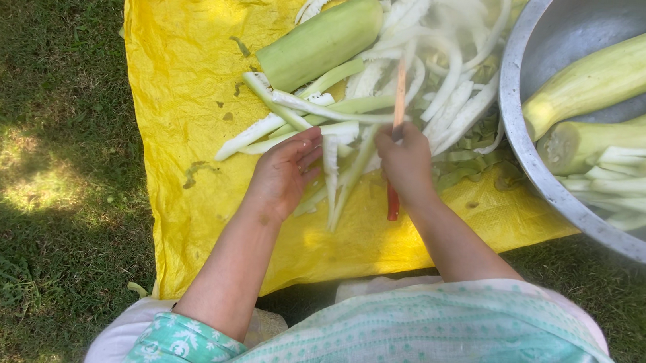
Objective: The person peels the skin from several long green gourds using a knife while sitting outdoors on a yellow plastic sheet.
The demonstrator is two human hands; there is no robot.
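My right hand point(406, 165) grips a knife point(400, 102) with a red handle, its blade pointing away from me over a heap of pale gourd strips point(399, 61). My left hand point(286, 171) rests with its fingers on the near ends of the white and green strips point(297, 123). A whole peeled light green gourd point(320, 43) lies at the far side of the heap. Everything sits on a yellow cloth point(181, 86) spread over grass.
A big metal basin point(548, 173) stands at the right with two peeled gourds point(622, 73) and long white strips point(642, 191) inside. Grass point(28, 174) surrounds the cloth. My green patterned clothing point(433, 353) fills the bottom edge.
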